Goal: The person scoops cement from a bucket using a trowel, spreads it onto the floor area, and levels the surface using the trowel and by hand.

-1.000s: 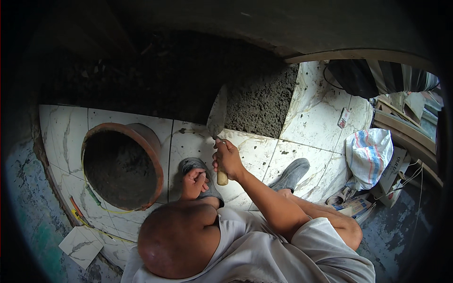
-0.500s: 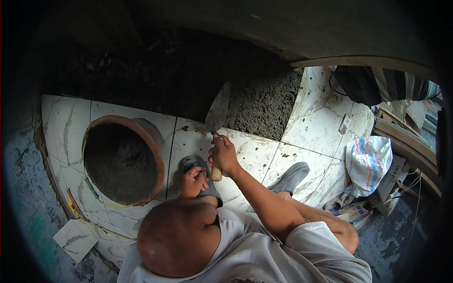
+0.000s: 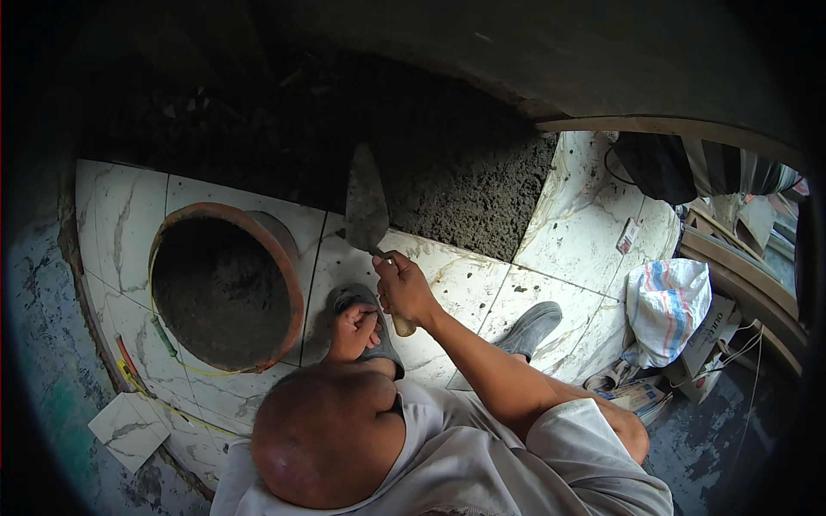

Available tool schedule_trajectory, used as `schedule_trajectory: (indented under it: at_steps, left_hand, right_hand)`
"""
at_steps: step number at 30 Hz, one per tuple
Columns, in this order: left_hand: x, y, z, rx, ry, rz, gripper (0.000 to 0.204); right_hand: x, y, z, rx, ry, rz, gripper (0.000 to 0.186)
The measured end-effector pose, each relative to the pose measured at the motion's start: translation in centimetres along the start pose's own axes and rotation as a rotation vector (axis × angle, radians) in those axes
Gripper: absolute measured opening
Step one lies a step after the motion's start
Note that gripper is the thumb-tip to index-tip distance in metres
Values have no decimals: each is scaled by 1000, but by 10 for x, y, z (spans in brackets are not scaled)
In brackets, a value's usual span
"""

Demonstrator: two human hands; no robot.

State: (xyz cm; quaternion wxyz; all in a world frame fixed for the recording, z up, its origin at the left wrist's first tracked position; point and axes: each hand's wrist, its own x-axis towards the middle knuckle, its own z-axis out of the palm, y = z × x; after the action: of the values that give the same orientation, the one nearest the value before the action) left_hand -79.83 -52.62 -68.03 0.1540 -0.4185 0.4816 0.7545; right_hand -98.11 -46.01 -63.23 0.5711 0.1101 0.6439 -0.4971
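Observation:
My right hand (image 3: 406, 293) grips the wooden handle of a trowel (image 3: 366, 202). Its grey, mortar-smeared blade points away from me, over the near edge of the dark bed. Rough wet mortar (image 3: 482, 198) is spread there, to the right of the blade, up against the marble-patterned floor tiles (image 3: 447, 265). My left hand (image 3: 354, 332) rests above my left shoe with its fingers curled in; whether anything is inside them is hidden. Left of it a round terracotta-coloured tub (image 3: 292, 301) holds grey mortar (image 3: 225, 297).
Yellow string (image 3: 202, 421) runs past the tub beside a green-handled tool (image 3: 163, 335). A loose tile piece (image 3: 129, 430) lies at lower left. On the right are a small packet (image 3: 628, 236), a white striped sack (image 3: 667, 305), a carton (image 3: 707, 344) and wooden boards (image 3: 740, 271). Deep shadow covers the far left.
My right hand has swung the trowel blade leftward, from over the rough mortar to the darker part of the bed. My left hand has stayed in place.

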Motion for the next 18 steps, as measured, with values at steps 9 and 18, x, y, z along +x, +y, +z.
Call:
schedule_trajectory:
  at_steps: [9,18]
  left_hand:
    - [1,-7,-2,-30,-26,97,17]
    - [1,-5,1,-30,-2,110,15]
  right_hand:
    - [-83,-46,-154,-1332,205,-25,38]
    - [-68,-55,-150,-1492,133,-26,39]
